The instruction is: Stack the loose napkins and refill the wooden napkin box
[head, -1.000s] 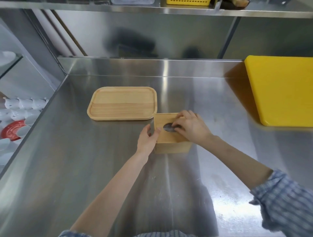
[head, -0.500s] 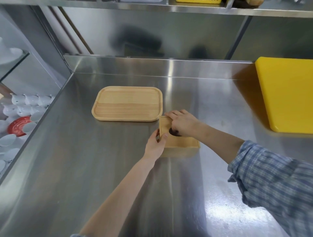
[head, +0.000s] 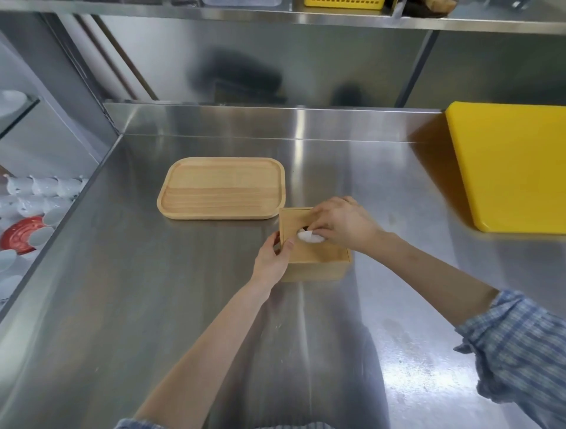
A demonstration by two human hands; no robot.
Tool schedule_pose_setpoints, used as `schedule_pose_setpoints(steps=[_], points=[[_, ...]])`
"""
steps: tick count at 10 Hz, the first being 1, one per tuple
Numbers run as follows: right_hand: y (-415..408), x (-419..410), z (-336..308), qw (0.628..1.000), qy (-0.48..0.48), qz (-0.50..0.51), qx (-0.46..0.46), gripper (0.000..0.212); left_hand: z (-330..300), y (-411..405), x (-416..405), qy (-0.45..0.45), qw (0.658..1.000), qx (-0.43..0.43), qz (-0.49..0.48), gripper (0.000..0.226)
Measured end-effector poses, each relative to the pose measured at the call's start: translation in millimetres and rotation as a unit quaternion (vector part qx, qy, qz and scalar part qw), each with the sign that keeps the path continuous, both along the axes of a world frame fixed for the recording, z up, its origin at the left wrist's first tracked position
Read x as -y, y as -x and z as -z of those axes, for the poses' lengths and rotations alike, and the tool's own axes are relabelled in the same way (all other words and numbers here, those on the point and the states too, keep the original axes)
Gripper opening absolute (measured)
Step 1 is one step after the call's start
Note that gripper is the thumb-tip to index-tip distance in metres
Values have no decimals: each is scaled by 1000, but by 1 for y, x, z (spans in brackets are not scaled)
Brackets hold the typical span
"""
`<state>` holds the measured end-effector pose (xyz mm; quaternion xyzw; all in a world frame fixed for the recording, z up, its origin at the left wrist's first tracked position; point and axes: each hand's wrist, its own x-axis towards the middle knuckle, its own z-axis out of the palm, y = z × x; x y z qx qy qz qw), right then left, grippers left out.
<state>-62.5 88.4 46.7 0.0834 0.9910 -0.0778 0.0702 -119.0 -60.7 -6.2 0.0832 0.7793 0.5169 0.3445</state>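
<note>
The square light-wood napkin box (head: 315, 257) sat on the brushed stainless-steel counter (head: 153, 306), just beside the near right corner of the flat rectangular wooden tray w/ rounded corners (head: 222, 188); whether box & tray touched couldn't be told. A white folded napkin (head: 307, 236) poked up thru the dark oval slot in the box's lid.

Left hand (head: 272, 260) gripped the box's left side: thumb on the top edge, fingers curled round the side wall, partly closed on the wood. Right hand (head: 340, 223) lay over the lid from the right, fingertips (head: 318, 227) bunched close together & pinching the napkin at the slot. How much of the napkin was inside couldn't be seen; the hand covered the rest of the opening.

Both forearms were bare, w/ a blue-and-white plaid sleeve (head: 520, 352) pushed up on the right arm.

A bright yellow plastic cutting board (head: 514, 165) lay well apart at the counter's right edge. Left of the counter, lower down, stood white ceramic cups (head: 33, 196) & a red round plate (head: 21, 232). A steel shelf (head: 275, 15) ran overhead w/ a yellow plastic basket (head: 343, 3) on it.
</note>
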Motion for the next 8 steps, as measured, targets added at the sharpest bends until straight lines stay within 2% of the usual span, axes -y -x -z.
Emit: schedule_pose_setpoints(steps=[2,3,4,7,8], points=[[-9,2,-2,991,77,86,-61,24,0,0,1,8,1000,-2,6,50],[-10,4,-2,989,93,102,-59,23,2,1,0,6,1000,-5,8,50],[-11,8,0,991,87,95,-40,23,4,2,0,6,1000,-6,11,51],[-15,6,-8,979,129,120,-99,31,1,14,2,15,999,-12,36,53],[-13,2,-15,981,100,139,-91,37,-19,20,2,41,996,-65,52,58]])
